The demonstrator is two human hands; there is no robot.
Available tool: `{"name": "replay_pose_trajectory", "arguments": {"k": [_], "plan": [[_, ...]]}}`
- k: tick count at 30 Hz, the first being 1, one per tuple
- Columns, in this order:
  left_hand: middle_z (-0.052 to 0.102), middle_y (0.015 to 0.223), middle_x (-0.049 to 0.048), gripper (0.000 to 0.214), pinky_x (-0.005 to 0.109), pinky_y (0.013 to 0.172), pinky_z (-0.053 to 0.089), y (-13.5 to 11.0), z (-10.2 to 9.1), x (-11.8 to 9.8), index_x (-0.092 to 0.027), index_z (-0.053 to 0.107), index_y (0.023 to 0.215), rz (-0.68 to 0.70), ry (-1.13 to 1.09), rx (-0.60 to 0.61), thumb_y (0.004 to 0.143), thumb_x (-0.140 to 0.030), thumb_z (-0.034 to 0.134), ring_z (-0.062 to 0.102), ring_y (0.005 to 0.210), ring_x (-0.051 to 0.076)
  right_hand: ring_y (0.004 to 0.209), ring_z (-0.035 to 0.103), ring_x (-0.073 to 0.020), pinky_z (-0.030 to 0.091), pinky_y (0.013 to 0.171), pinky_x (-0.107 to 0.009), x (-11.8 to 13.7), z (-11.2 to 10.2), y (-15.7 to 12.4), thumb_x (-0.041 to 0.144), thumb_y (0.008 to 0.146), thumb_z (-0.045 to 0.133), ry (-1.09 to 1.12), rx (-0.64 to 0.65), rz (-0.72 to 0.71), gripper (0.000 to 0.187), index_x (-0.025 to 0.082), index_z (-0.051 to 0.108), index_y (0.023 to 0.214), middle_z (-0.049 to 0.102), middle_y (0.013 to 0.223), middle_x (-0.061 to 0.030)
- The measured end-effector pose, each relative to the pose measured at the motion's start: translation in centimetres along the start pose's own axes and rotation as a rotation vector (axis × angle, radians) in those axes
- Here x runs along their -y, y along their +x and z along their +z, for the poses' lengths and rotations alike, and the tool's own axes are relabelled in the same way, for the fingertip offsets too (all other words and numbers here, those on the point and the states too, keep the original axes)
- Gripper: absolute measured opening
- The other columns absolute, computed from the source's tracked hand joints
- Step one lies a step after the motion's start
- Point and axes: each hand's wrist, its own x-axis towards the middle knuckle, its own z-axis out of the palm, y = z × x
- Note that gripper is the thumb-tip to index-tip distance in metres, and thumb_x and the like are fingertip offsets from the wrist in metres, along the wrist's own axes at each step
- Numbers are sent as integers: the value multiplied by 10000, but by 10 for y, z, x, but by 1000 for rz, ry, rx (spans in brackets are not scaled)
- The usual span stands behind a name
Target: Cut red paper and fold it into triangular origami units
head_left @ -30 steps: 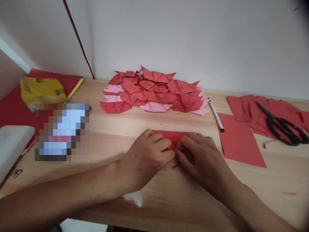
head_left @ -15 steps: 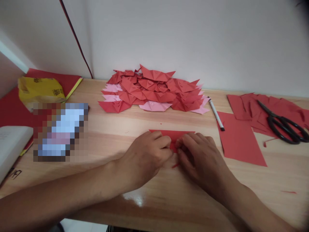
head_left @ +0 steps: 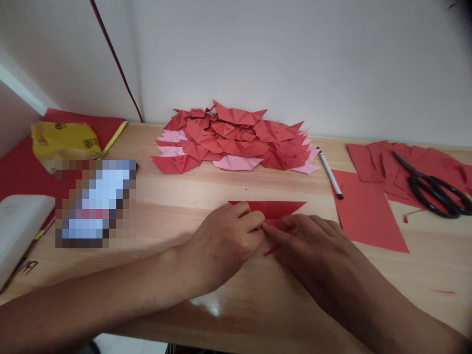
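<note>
A piece of red folded paper lies on the wooden table, its straight long edge facing the wall. My left hand is closed on its left part, fingers curled and pressed down. From the other side my right hand grips the near edge with thumb and fingers close together, its tips almost meeting those of the left. Both hands cover most of the paper's lower part. Under the fingers a thin red paper strip lies on the wood. Beyond them, several red and pink folded paper shapes are heaped against the wall.
To the right are a white marker, a red paper sheet, and black-handled scissors on a pile of red paper. At left stand a yellow plastic bag, a blurred phone-like device and a white box.
My right hand has slid a little down and its fingers have straightened toward the left hand. More of the folded paper's right corner shows. My left hand stays nearly in place.
</note>
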Motion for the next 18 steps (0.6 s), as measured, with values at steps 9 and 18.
{"name": "replay_pose_trajectory", "arguments": {"k": [9, 18], "plan": [[565, 746, 33, 205, 309, 655, 435, 1, -4, 0, -143, 591, 705, 20, 27, 11, 864, -87, 475, 472, 722, 162, 979, 553, -295, 474, 851, -485, 16, 9, -7, 76, 839, 453, -294, -79, -66, 385, 106, 585, 1200, 619, 1119, -143], [576, 783, 39, 196, 318, 709, 458, -1, -6, 1, -145, 601, 741, -24, -14, 4, 858, -95, 452, 491, 757, 165, 1012, 549, -297, 506, 844, -491, 15, 12, -12, 152, 897, 449, -258, -112, -65, 360, 84, 556, 1234, 593, 1162, -168]]}}
